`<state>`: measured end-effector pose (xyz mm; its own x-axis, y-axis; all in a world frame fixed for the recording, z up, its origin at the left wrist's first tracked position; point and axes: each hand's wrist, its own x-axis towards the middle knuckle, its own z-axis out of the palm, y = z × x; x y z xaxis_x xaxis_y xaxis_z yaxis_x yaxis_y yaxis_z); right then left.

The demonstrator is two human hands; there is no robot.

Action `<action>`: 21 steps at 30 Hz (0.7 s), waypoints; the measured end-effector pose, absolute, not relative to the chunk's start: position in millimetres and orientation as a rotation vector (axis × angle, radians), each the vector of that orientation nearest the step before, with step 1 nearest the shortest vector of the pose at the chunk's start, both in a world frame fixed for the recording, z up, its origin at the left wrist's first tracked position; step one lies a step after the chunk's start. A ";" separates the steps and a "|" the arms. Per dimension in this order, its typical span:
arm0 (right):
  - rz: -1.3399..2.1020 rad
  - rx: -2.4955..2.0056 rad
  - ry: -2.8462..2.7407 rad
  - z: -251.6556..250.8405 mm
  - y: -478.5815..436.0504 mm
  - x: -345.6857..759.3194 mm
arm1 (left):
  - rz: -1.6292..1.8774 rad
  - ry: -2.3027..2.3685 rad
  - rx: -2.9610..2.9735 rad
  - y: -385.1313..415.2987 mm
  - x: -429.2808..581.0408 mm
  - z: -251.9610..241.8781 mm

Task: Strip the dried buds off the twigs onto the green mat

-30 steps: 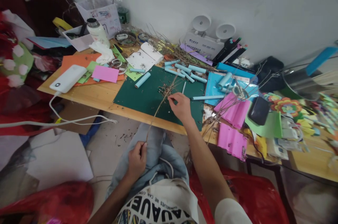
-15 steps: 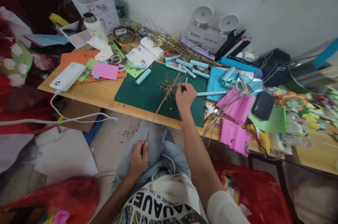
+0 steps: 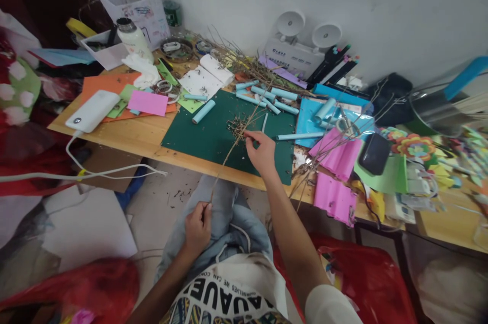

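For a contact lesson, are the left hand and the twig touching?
Touching: the head view shows the left hand gripping the twig near its lower end.

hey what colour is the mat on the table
The mat is dark green, seen best in the head view.

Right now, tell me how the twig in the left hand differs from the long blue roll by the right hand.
The twig is brown and very thin; the blue roll is pale blue and thicker.
The twig is held at its near end by the left hand; the blue roll lies unheld.
The twig reaches past the table's near edge; the blue roll does not.
Both are long, narrow and partly over the green mat.
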<state>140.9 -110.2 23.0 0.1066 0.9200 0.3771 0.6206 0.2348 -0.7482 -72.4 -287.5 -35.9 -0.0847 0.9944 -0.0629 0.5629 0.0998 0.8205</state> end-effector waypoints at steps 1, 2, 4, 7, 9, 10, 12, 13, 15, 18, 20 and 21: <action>0.446 -1.457 -1.613 25.3 -111.3 140.9 | 0.842 1.726 1.534 -287.3 -72.2 -36.2; 0.468 -1.448 -1.625 27.3 -112.2 141.1 | 0.843 1.726 1.533 -287.2 -72.1 -36.6; 0.479 -1.444 -1.648 29.8 -112.7 142.2 | 0.848 1.726 1.533 -287.5 -71.9 -37.7; 0.455 -1.434 -1.706 29.9 -110.8 146.6 | 0.840 1.728 1.527 -288.6 -72.6 -39.7; 0.441 -1.412 -1.797 28.6 -109.0 150.1 | 0.839 1.730 1.513 -289.4 -73.5 -41.4; 0.418 -1.405 -1.855 27.7 -108.5 151.3 | 0.840 1.732 1.507 -289.6 -73.8 -42.0; 0.320 -1.429 -1.953 25.3 -108.6 151.2 | 0.843 1.733 1.505 -289.5 -74.0 -42.4; 0.249 -1.463 -1.974 23.7 -109.2 149.6 | 0.842 1.733 1.512 -289.4 -73.7 -42.1; 0.115 -1.548 -1.955 19.1 -110.9 142.8 | 0.832 1.725 1.533 -289.1 -72.4 -40.5; 0.031 -1.629 -1.873 11.2 -110.6 128.2 | 0.819 1.712 1.544 -290.3 -69.5 -38.2; 0.018 -1.663 -1.807 8.8 -106.2 121.6 | 0.828 1.726 1.540 -292.9 -68.7 -38.6; 0.011 -1.687 -1.768 9.5 -102.6 120.9 | 0.836 1.735 1.546 -294.6 -69.0 -39.3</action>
<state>120.9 -102.6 9.5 0.0757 0.8851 0.4592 0.8791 0.1581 -0.4496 -69.0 -294.6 -39.3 -0.0838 0.9947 -0.0596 0.5731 0.0971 0.8137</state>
